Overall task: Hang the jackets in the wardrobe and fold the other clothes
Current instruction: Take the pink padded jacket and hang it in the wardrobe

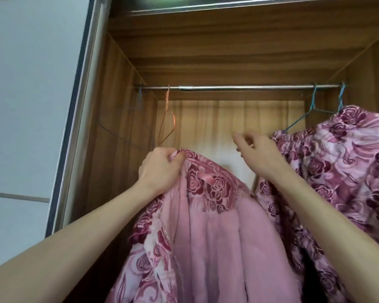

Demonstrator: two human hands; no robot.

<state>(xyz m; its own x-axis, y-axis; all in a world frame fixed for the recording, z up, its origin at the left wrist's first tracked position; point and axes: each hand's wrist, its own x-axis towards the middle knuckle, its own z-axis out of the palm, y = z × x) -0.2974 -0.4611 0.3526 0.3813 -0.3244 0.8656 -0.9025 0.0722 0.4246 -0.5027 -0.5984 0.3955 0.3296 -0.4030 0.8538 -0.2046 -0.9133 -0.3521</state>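
Jacket (206,226) in pink rose print hung from the left hand (160,171), which gripped a bunch of its collar with curled fingers, the pink lining facing outward and the body dropping straight down below the wrist. Its long axis ran vertical, collar up. The right hand (256,154) was free, just to the right of the collar and slightly higher, fingers loosely bent and holding nothing that I could make out.

What mattered next, I judged, was a hanger. An orange wire hanger (169,119) hung on the rail (239,87) directly above and a little behind the left hand, so close that the busy hand was the nearer one; the free right hand would have to cross over the collar to reach it. A thin blue hanger (138,99) sat further left against the wardrobe wall (118,106).

To the right of the right hand, touching its wrist, a matching rose-print garment (337,160) already filled that end on blue hangers (315,106). Between the two ends the rail stood bare, the open room for hooking lying straight above both hands.
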